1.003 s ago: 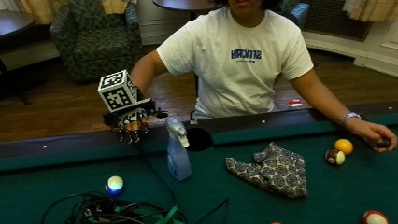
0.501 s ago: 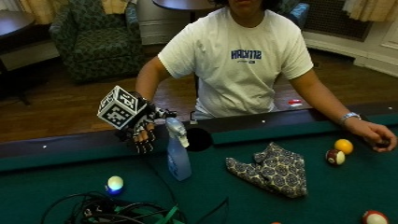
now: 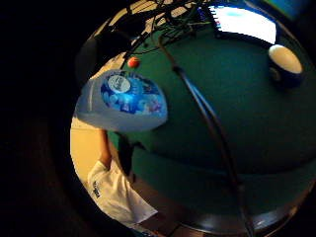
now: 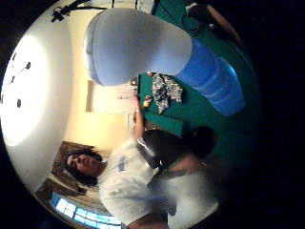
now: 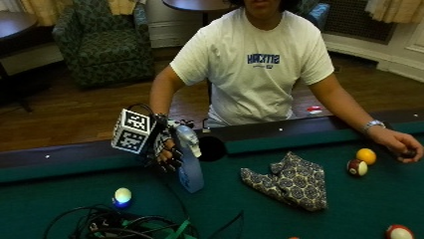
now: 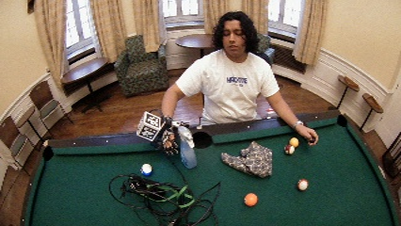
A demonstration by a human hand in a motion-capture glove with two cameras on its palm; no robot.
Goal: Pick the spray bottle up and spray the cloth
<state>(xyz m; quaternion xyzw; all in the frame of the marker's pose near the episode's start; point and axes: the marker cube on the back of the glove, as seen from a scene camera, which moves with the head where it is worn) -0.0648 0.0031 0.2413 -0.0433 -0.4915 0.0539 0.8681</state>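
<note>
A blue spray bottle [image 5: 191,175] with a white sprayer head stands upright on the green felt near the side pocket. My gloved right hand [image 5: 167,153] hangs just beside the sprayer head, fingers loosely curled downward and not wrapped round the bottle. The bottle [image 4: 143,43] looms close in the thumb side palm view, and its label [image 3: 126,101] shows in the little finger side view. The patterned dark cloth [image 5: 289,180] lies crumpled on the felt to the bottle's right, apart from it. In the wide view the hand [image 6: 168,141], bottle [image 6: 187,155] and cloth [image 6: 251,159] stand in a row.
A side pocket [image 5: 211,148] gapes behind the bottle. A blue-and-white ball [image 5: 122,196] and a tangle of cables [image 5: 126,226] lie in front of the hand. Yellow [image 5: 366,156] and striped [image 5: 357,167] balls sit near the bare left hand [image 5: 401,144].
My gloved hand has moved right and slightly down, from left of the bottle to right beside its sprayer head. Bottle and cloth have not moved.
</note>
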